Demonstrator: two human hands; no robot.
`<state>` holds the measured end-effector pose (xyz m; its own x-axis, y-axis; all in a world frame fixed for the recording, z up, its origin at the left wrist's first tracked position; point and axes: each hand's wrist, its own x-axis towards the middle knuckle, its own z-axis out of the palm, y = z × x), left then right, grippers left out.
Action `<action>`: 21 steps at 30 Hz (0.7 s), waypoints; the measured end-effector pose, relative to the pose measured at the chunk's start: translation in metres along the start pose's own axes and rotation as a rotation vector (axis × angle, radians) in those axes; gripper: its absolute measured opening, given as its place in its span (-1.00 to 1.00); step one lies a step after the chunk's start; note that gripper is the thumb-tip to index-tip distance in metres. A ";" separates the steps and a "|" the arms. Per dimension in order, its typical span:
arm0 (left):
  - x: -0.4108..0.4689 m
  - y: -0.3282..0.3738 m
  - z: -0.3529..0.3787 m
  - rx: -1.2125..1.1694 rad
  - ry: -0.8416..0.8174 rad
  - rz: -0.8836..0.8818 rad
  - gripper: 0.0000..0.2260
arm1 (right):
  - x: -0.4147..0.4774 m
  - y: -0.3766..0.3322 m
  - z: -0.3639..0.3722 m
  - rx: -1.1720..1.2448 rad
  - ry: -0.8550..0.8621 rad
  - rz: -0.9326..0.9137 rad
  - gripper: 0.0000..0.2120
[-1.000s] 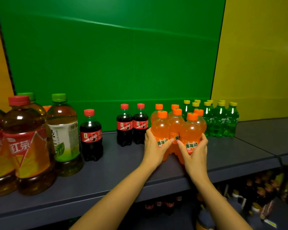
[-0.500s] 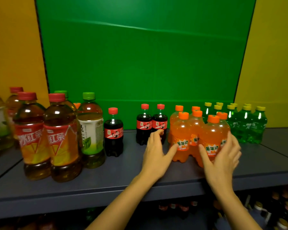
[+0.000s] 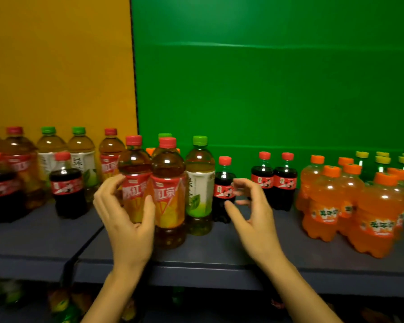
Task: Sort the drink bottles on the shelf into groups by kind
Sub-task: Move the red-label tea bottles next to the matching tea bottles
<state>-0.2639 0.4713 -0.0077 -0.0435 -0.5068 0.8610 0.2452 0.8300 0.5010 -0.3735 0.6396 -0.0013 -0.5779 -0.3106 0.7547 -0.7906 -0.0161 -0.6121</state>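
Observation:
On the dark grey shelf [image 3: 219, 255] two red-capped iced tea bottles [image 3: 135, 173] [image 3: 169, 183] stand in front, with a green-capped green tea bottle [image 3: 200, 183] to their right. My left hand [image 3: 126, 220] is open and cupped around the left iced tea bottle, thumb across its label. My right hand [image 3: 252, 213] is open, its fingers just right of a small cola bottle [image 3: 224, 185]. Two more small colas [image 3: 274, 180] stand further right. A cluster of orange soda bottles [image 3: 350, 203] follows, with green soda bottles [image 3: 380, 164] behind it.
On the left shelf board [image 3: 33, 236] stand more iced tea, green tea and cola bottles [image 3: 67, 183], mixed together. An orange panel [image 3: 56, 66] and a green panel [image 3: 266, 89] form the back wall. A lower shelf with more bottles shows dimly below.
Both hands have let go of the orange soda cluster and moved left. The view has swung left, and more bottles show on the left. My hands now flank the iced tea and the single cola.

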 end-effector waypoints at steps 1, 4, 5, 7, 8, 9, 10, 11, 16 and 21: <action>0.006 -0.008 -0.005 0.004 -0.030 -0.046 -0.47 | 0.001 -0.005 0.014 0.022 -0.028 0.005 -0.64; 0.018 -0.034 -0.011 -0.027 -0.197 -0.215 -0.28 | 0.003 -0.020 0.053 0.077 -0.066 0.010 -0.55; 0.020 -0.041 -0.011 -0.057 -0.249 -0.274 -0.22 | 0.003 -0.024 0.065 0.086 -0.062 0.008 -0.51; 0.023 -0.051 -0.011 -0.133 -0.347 -0.389 -0.17 | 0.002 -0.031 0.087 0.079 -0.040 0.014 -0.39; 0.024 -0.055 -0.011 -0.165 -0.394 -0.436 -0.19 | 0.001 -0.034 0.096 0.072 -0.025 0.024 -0.33; 0.024 -0.058 -0.011 -0.187 -0.432 -0.471 -0.25 | 0.000 -0.037 0.104 0.066 -0.005 0.035 -0.28; 0.024 -0.060 -0.010 -0.203 -0.456 -0.494 -0.34 | -0.001 -0.040 0.111 0.062 0.020 0.047 -0.24; 0.024 -0.062 -0.010 -0.204 -0.471 -0.505 -0.42 | -0.003 -0.041 0.117 0.058 0.046 0.057 -0.21; 0.027 -0.073 -0.009 -0.154 -0.516 -0.474 -0.63 | -0.010 -0.038 0.136 -0.028 0.142 0.075 -0.09; 0.025 -0.069 -0.016 -0.213 -0.497 -0.500 -0.62 | -0.012 -0.031 0.140 -0.022 0.107 0.184 -0.16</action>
<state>-0.2666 0.3976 -0.0218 -0.6207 -0.6055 0.4981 0.2617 0.4388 0.8596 -0.3135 0.5104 -0.0249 -0.7304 -0.2033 0.6520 -0.6731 0.0526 -0.7377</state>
